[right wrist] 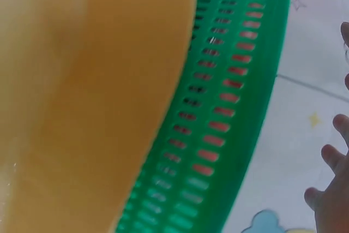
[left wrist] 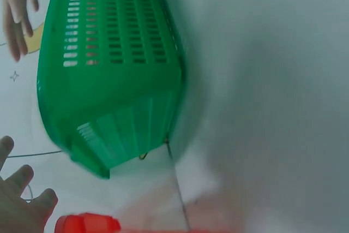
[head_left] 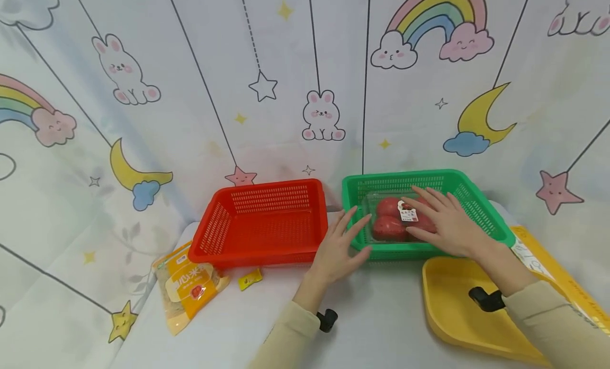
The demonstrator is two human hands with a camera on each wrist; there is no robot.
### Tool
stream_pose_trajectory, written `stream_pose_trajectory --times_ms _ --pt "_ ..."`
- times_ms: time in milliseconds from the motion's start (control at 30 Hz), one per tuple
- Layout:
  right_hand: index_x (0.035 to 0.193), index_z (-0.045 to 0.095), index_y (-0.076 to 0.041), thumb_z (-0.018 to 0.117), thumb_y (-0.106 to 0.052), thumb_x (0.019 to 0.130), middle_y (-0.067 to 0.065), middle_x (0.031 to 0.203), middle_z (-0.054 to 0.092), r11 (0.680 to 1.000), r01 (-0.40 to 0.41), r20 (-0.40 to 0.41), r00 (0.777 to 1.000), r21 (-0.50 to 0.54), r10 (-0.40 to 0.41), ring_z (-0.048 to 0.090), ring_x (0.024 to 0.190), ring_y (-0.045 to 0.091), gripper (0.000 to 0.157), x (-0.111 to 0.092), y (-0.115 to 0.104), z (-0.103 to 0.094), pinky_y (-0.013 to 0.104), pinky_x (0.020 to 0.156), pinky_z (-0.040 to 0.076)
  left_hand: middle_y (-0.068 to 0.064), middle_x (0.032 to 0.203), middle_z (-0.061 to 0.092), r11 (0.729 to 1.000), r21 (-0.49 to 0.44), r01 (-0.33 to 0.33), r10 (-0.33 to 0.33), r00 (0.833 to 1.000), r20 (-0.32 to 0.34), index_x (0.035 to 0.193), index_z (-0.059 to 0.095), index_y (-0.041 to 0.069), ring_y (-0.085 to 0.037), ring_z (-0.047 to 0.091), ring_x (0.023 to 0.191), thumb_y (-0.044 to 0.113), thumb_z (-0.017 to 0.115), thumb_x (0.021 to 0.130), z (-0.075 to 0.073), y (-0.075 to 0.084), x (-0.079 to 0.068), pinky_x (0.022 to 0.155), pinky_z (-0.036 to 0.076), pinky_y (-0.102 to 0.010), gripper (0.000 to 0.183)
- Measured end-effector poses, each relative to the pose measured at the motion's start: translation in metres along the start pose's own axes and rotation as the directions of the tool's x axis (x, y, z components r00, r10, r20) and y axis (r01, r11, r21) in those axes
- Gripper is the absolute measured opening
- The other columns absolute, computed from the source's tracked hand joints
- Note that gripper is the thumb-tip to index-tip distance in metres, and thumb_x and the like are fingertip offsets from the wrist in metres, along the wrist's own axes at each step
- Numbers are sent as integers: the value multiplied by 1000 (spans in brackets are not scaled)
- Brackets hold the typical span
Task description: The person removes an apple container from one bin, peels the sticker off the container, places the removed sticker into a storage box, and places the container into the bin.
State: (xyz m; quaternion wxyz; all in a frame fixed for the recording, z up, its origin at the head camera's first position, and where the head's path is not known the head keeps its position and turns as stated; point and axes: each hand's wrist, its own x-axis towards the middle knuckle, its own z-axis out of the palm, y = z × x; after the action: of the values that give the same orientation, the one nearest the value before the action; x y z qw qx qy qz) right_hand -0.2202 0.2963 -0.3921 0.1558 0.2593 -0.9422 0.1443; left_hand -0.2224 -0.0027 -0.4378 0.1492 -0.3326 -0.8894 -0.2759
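A green basket (head_left: 481,210) holds a clear plastic pack of red round fruit (head_left: 389,228) with a white label (head_left: 408,215). My right hand (head_left: 450,223) hovers over the pack with its fingers extended; whether they touch it I cannot tell. Fingers spread, my left hand (head_left: 335,252) hangs near the basket's left end, between it and the red basket (head_left: 267,226). In the left wrist view, its fingertips (left wrist: 46,197) appear apart from the green basket (left wrist: 109,80). The right wrist view shows the right hand (right wrist: 334,195) beyond the green basket's rim (right wrist: 267,96).
A yellow tray (head_left: 452,305) stands at the right, under the right forearm, with a yellow printed strip (head_left: 557,268) beside it. By the red basket's front left corner lie an orange food bag (head_left: 190,281) and a small yellow packet (head_left: 250,279). A patterned cloth (head_left: 286,51) hangs behind.
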Motion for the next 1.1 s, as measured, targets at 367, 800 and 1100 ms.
stream_pose_trajectory --times_ms 367,800,1100 --pt "152 42 -8 70 -39 94 29 156 30 990 -135 -8 991 40 135 28 137 56 71 -9 43 3 75 105 25 9 165 20 947 -291 135 -165 983 -84 154 44 31 -24 15 151 41 57 96 34 4 -1 109 36 -61 59" --pt "158 21 0 56 -49 100 38 154 21 905 -400 183 910 147 372 23 135 63 84 -9 71 11 79 103 21 2 160 32 870 -477 123 -240 951 -193 143 58 17 -21 30 144 33 58 97 58 -12 -2 110 38 -55 48" --pt "156 16 6 52 -55 100 41 154 17 842 -503 282 851 194 444 16 137 63 90 -3 80 13 79 104 19 -2 154 42 818 -566 102 -268 938 -219 134 64 14 -24 38 140 30 60 98 66 -19 -6 109 41 -53 39"
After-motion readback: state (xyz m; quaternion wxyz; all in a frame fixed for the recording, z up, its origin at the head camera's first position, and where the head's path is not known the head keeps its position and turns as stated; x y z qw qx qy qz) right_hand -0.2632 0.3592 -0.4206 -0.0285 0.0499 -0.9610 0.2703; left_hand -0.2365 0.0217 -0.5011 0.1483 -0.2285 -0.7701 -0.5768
